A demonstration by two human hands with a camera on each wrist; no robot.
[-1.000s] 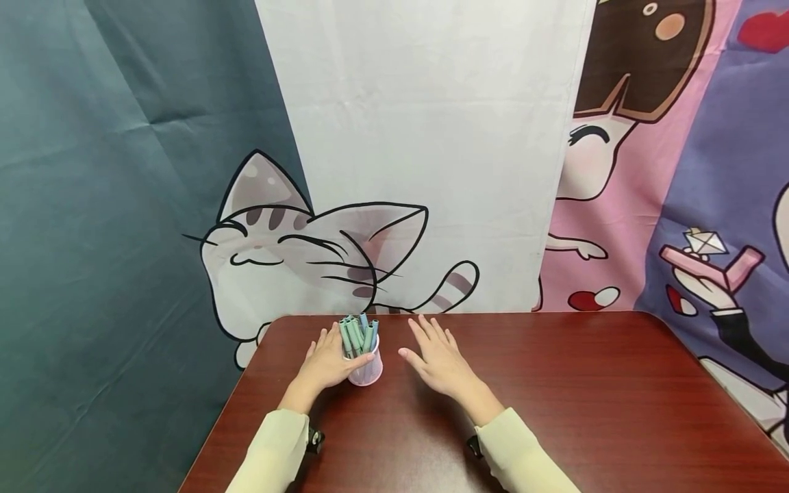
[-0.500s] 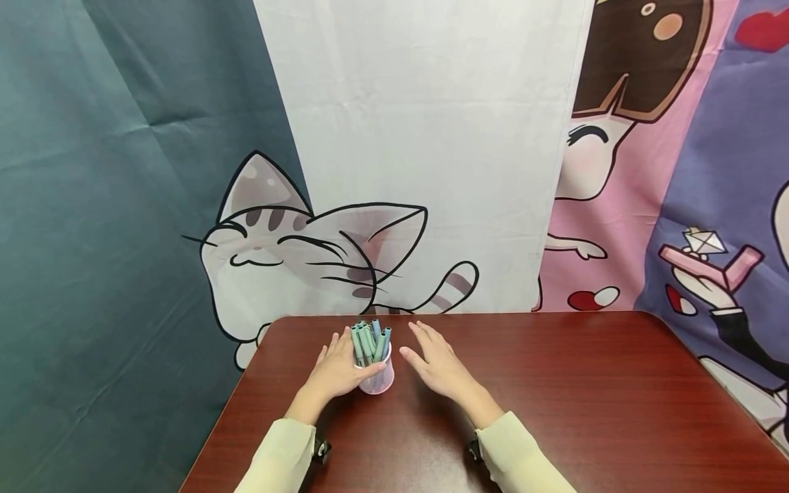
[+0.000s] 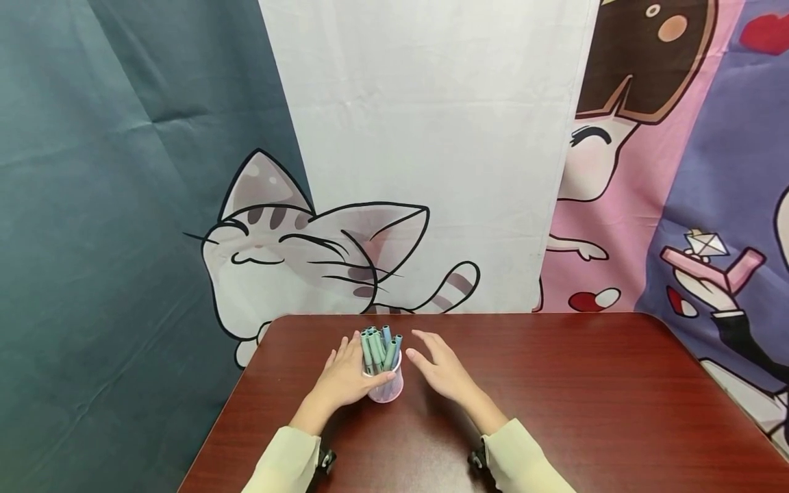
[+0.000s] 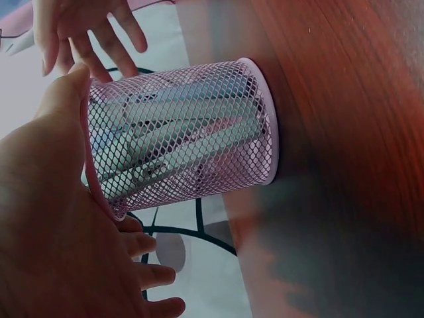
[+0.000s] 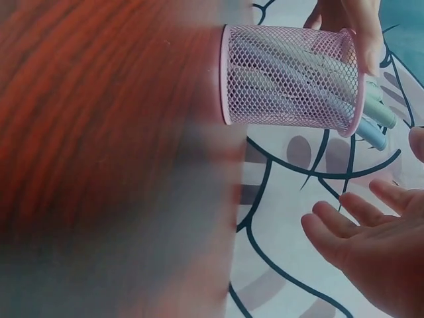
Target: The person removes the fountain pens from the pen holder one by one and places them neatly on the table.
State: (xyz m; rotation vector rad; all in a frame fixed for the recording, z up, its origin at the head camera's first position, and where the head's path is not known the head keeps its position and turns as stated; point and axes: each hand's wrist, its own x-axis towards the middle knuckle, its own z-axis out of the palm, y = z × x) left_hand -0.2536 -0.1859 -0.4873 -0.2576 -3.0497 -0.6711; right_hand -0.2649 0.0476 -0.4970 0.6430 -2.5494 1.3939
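A pink mesh pen holder (image 3: 387, 388) with several green and blue marker pens (image 3: 377, 349) in it stands upright on the table. My left hand (image 3: 343, 376) holds it near the rim from the left. In the left wrist view the thumb lies along the rim of the pen holder (image 4: 185, 132), while the other fingers reach past its far side. My right hand (image 3: 446, 373) hovers to the right of the pen holder, apart from it, fingers loosely extended. The right wrist view shows a gap between the right hand (image 5: 377, 232) and the marker pens (image 5: 376, 122).
The red-brown wooden table (image 3: 555, 390) extends to the right. Behind its back edge hangs a cloth backdrop (image 3: 456, 171) with a printed cat and cartoon figures. A dark device is strapped near each wrist.
The pen holder has moved with my left hand to the right and toward me. My right hand has come slightly nearer to me, and the gap between it and the pen holder is narrower.
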